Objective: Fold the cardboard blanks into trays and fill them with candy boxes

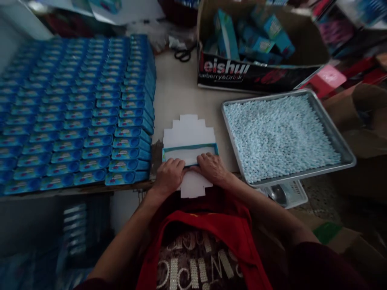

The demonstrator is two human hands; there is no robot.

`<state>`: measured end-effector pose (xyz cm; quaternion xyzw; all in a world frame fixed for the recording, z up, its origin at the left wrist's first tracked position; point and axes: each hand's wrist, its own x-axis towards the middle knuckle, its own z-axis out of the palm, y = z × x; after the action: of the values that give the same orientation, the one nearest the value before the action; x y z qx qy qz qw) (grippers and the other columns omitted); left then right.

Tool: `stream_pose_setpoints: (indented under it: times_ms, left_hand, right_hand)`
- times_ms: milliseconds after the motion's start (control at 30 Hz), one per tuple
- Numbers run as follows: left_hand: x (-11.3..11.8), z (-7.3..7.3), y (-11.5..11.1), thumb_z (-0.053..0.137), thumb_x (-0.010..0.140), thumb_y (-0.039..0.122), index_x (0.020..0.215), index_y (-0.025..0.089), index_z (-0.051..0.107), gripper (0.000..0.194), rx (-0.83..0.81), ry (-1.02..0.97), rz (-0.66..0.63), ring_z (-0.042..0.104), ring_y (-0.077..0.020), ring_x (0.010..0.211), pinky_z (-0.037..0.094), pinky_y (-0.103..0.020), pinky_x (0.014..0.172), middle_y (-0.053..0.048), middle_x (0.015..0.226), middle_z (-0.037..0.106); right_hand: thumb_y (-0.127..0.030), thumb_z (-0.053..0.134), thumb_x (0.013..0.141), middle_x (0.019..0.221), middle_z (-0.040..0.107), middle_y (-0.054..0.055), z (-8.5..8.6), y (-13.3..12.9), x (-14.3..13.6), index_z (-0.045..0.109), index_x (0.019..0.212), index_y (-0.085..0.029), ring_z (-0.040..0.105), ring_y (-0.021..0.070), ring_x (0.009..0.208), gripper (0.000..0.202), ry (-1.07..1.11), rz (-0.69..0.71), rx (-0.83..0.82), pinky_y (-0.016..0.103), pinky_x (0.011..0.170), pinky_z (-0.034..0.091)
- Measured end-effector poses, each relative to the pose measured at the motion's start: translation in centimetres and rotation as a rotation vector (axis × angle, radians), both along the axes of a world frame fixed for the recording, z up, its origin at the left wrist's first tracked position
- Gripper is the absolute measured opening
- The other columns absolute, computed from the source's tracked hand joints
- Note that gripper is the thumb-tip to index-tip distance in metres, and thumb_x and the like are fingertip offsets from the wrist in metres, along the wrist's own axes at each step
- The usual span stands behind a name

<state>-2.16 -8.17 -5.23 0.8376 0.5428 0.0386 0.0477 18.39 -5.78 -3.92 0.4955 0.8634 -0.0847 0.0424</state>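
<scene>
hands grip an open carton; pale blue pellets cover a metal tray.

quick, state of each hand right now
Left hand: closed, holding the white carton towards its left side.
Right hand: closed, holding the same carton towards its right side.

Matt paperboard box, smooth metal tray with a dull sheen, matt cloth apron, smooth cardboard carton, glossy packets
</scene>
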Motion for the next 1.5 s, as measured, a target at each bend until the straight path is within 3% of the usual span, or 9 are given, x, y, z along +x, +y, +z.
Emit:
stream_pose_setpoints:
  times_ms: [167, 333, 500, 667, 833, 967, 1167, 1367, 1500]
  left_hand:
    - [-0.8, 0.8, -0.1, 0.059, 0.105, 0.049, 0.094, 0.025, 0.067, 0.028, 0.145, -0.147, -0.001, 0.067, -0.0295, 0.094, 0.050, -0.043, 0.082, -0.010, 0.091, 0.071]
    - [-0.1, 2.4, 5.6, 0.068, 0.095, 0.067, 0.142, 0.026, 0.056, 0.063, 0.481, -0.447, 0.207, 0.052, -0.0379, 0.143, 0.043, -0.056, 0.118, -0.020, 0.143, 0.060]
    - [0.6, 1.1, 15.9, 0.090, 0.079, 0.059, 0.151, 0.019, 0.053, 0.090, 0.065, -0.305, 0.299, 0.054, -0.0402, 0.137, 0.044, -0.052, 0.117, -0.022, 0.144, 0.058]
    - [0.8, 0.7, 20.1, 0.100, 0.061, 0.058, 0.149, 0.025, 0.061, 0.102, -0.198, -0.137, 0.203, 0.048, -0.0439, 0.139, 0.045, -0.052, 0.113, -0.018, 0.152, 0.051]
    - [1.3, 1.2, 19.7, 0.100, 0.063, 0.053, 0.144, 0.022, 0.066, 0.093, -0.174, -0.160, 0.154, 0.054, -0.0393, 0.132, 0.049, -0.047, 0.110, -0.016, 0.142, 0.058]
    - [1.8, 0.4, 18.8, 0.104, 0.061, 0.043, 0.142, 0.019, 0.066, 0.092, -0.012, -0.220, 0.204, 0.060, -0.0383, 0.126, 0.049, -0.047, 0.109, -0.018, 0.142, 0.062]
    - [0.9, 1.4, 18.6, 0.085, 0.082, 0.022, 0.085, 0.022, 0.071, 0.015, 0.159, -0.597, 0.307, 0.069, -0.0240, 0.090, 0.055, -0.038, 0.087, -0.004, 0.091, 0.074]
    - [-0.5, 9.0, 17.8, 0.100, 0.067, 0.035, 0.087, 0.022, 0.069, 0.039, 0.260, -0.917, 0.245, 0.066, -0.0238, 0.096, 0.054, -0.040, 0.098, -0.002, 0.092, 0.069]
    - [-0.8, 9.5, 15.4, 0.103, 0.058, 0.042, 0.111, 0.020, 0.070, 0.066, 0.032, -1.191, 0.404, 0.069, -0.0238, 0.098, 0.059, -0.041, 0.094, -0.006, 0.107, 0.072]
  right_hand:
    - [-0.043, 0.055, 0.111, 0.091, 0.076, 0.005, 2.3, 1.2, 1.5, 0.071, 0.100, -0.021, 0.063, 0.0199, 0.083, 0.030, 0.048, 0.212, 0.111, 0.035, 0.069, 0.035]
    - [-0.043, 0.041, 0.114, 0.081, 0.073, 0.006, 12.7, 10.1, 9.0, 0.079, 0.091, -0.018, 0.063, 0.0183, 0.081, 0.050, 0.051, 0.090, 0.639, 0.041, 0.081, 0.043]
    - [-0.084, 0.034, 0.096, 0.156, 0.052, 0.026, 20.5, 22.2, 11.9, 0.057, 0.154, -0.005, 0.046, 0.0543, 0.143, 0.100, 0.145, -0.137, 0.856, 0.066, 0.101, 0.037]
    - [-0.051, 0.086, 0.087, 0.122, 0.071, 0.024, 10.6, 19.9, 6.0, 0.076, 0.127, -0.011, 0.064, 0.0412, 0.118, 0.057, 0.061, 0.047, 0.397, 0.055, 0.092, 0.055]
    - [-0.046, 0.084, 0.090, 0.121, 0.069, 0.019, 1.8, 14.4, 4.5, 0.074, 0.124, -0.015, 0.059, 0.0362, 0.115, 0.046, -0.037, -0.014, 0.172, 0.046, 0.094, 0.050]
    - [-0.047, 0.078, 0.094, 0.129, 0.064, 0.021, 1.5, 13.5, 5.6, 0.065, 0.136, -0.014, 0.056, 0.0393, 0.121, 0.055, -0.044, -0.063, 0.192, 0.049, 0.097, 0.047]
    - [-0.042, 0.090, 0.081, 0.140, 0.063, 0.021, 1.0, 14.4, 6.6, 0.055, 0.150, -0.015, 0.055, 0.0419, 0.131, 0.082, 0.354, -0.223, 0.097, 0.055, 0.108, 0.048]
    - [-0.047, 0.092, 0.066, 0.092, 0.075, 0.003, 3.9, 12.2, 7.0, 0.071, 0.104, -0.022, 0.070, 0.0221, 0.079, 0.050, 1.324, -0.490, -0.580, 0.039, 0.075, 0.059]
    - [-0.032, 0.089, 0.061, 0.091, 0.077, -0.001, 5.6, 9.5, 6.8, 0.070, 0.100, -0.024, 0.069, 0.0181, 0.074, 0.044, 1.674, -0.685, -0.712, 0.033, 0.071, 0.058]
